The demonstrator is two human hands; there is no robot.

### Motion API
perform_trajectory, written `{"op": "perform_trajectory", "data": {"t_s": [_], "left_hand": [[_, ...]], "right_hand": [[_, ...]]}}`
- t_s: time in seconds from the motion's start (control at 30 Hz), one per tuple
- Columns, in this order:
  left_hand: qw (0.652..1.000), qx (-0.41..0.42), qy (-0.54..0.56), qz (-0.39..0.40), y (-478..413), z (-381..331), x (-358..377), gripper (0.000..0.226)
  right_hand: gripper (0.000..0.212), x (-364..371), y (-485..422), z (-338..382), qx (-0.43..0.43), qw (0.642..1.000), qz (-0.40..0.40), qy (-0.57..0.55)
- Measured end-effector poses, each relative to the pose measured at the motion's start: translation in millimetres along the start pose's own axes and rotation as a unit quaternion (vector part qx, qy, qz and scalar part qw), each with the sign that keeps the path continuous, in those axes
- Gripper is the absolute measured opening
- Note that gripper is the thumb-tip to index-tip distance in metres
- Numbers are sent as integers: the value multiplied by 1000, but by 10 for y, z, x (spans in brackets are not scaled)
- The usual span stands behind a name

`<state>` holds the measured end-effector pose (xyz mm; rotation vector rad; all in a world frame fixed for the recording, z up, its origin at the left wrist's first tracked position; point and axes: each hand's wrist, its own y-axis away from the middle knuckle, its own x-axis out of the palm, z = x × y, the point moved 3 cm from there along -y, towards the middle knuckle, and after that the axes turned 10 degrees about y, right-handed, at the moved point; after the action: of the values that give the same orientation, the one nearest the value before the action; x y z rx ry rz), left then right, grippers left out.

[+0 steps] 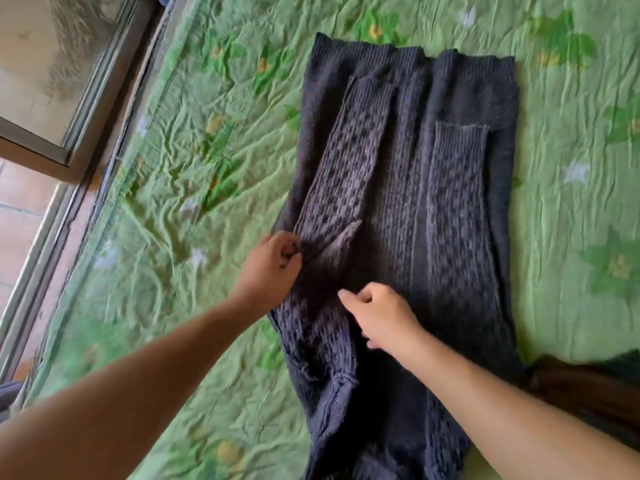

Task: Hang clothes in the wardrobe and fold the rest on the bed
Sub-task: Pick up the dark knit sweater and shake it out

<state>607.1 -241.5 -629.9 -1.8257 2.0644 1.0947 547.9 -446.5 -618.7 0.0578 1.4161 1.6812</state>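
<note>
A dark navy cable-knit sweater (415,202) lies flat on the bed, its two sleeves folded inward over the body and its ribbed hem at the far end. My left hand (273,268) pinches the sweater's left edge near the folded left sleeve, fingers curled into the knit. My right hand (379,315) rests on the middle of the sweater with fingers curled; whether it grips the fabric is unclear. The near end of the sweater runs out of view at the bottom.
The bed carries a wrinkled green quilt with a leaf and flower print (194,168). A window with a metal frame (69,98) runs along the bed's left side. A dark brown cloth (588,389) lies at the right edge.
</note>
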Motion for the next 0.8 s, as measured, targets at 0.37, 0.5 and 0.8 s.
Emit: {"op": "perform_trajectory", "data": {"t_s": [0.37, 0.5, 0.8], "left_hand": [[992, -71, -99, 32, 529, 244, -247, 34], [990, -41, -106, 79, 505, 261, -377, 17], [997, -74, -21, -20, 1076, 559, -235, 59]], "right_hand": [[15, 1158, 1108, -370, -24, 980, 9, -195], [6, 1587, 1223, -244, -94, 985, 73, -122], [32, 1888, 1245, -145, -197, 950, 25, 239]]}}
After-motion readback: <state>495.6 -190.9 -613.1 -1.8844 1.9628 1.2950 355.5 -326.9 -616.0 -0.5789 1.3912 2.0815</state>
